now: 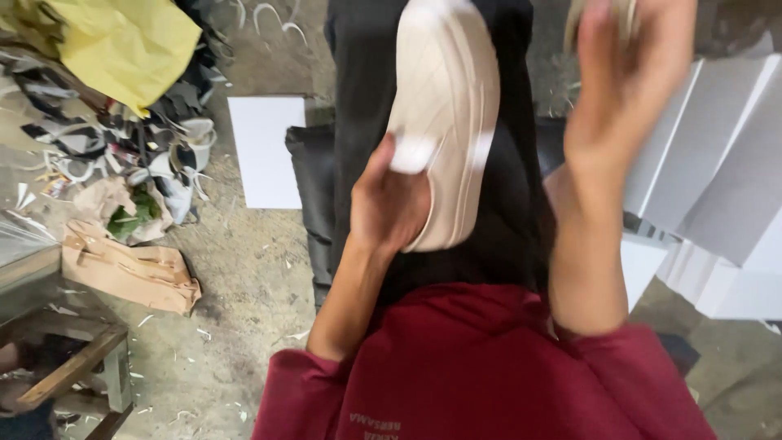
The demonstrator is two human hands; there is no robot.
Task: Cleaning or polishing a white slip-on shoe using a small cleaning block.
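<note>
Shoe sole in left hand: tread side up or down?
Up. The cream shoe sole shows its grooved tread to the camera; the left hand grips its near end.

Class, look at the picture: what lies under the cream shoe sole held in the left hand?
Under the sole lies the person's dark trousered lap, with the left hand gripping its lower end. The sole's other face is hidden.

Dark red short-sleeved shirt (481, 367) with small pale lettering near the hem, black trousers (358, 122), bare forearms, left hand (389, 204), right hand (623, 90), no gloves
</note>
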